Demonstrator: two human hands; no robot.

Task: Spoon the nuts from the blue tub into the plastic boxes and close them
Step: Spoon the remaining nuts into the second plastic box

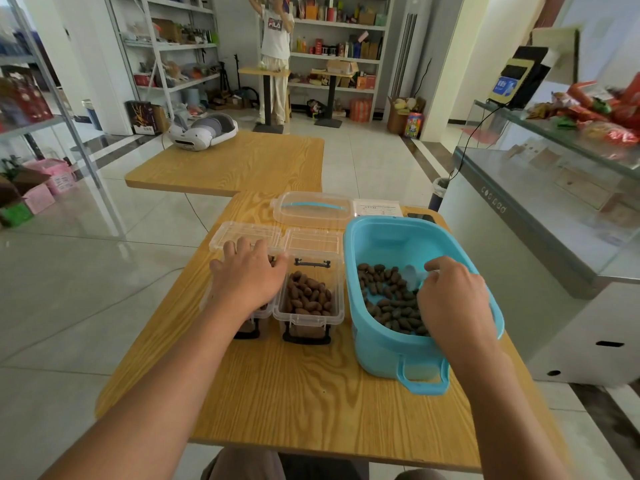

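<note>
A blue tub [381,344] stands at the right of the wooden table, with brown nuts [384,282] spread over its floor. My right hand [450,296] is inside the tub, shut on a pale blue scoop [412,274] whose bowl pokes out to the left. Two clear plastic boxes stand side by side left of the tub. The right box [308,318] is open and filled with nuts. My left hand [249,275] lies flat over the left box [254,322], fingers spread, hiding most of it. Their two clear lids [313,242] lie behind them.
The tub's clear lid [311,209] with a blue handle lies at the table's far edge, next to a paper sheet [379,207] and a dark phone [420,217]. A second table [242,164] with a white headset stands beyond. A glass counter [540,216] is at the right. A person stands by the shelves.
</note>
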